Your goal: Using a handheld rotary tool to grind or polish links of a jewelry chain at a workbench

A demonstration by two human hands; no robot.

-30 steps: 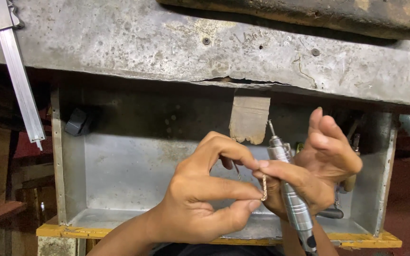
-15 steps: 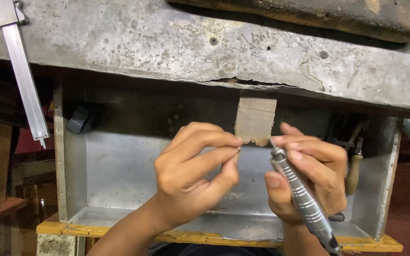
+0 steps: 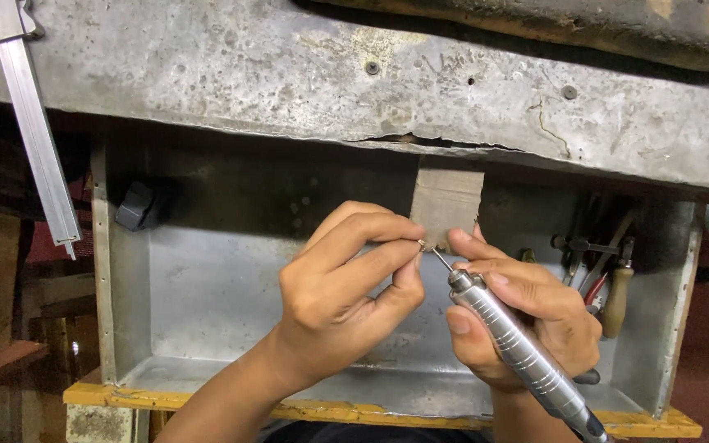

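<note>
head view: the left hand pinched a tiny metal piece against the wooden peg – the right hand was clamped round a rotary handpiece, its bit touching the piece. work looked midway – how much was left could not be told.

A second ago the right hand had its fingers spread open behind the rotary handpiece; now they are curled round it in a closed grip. The left hand has risen to just under the wooden peg, and the small piece it pinches now meets the tool's tip.
</note>
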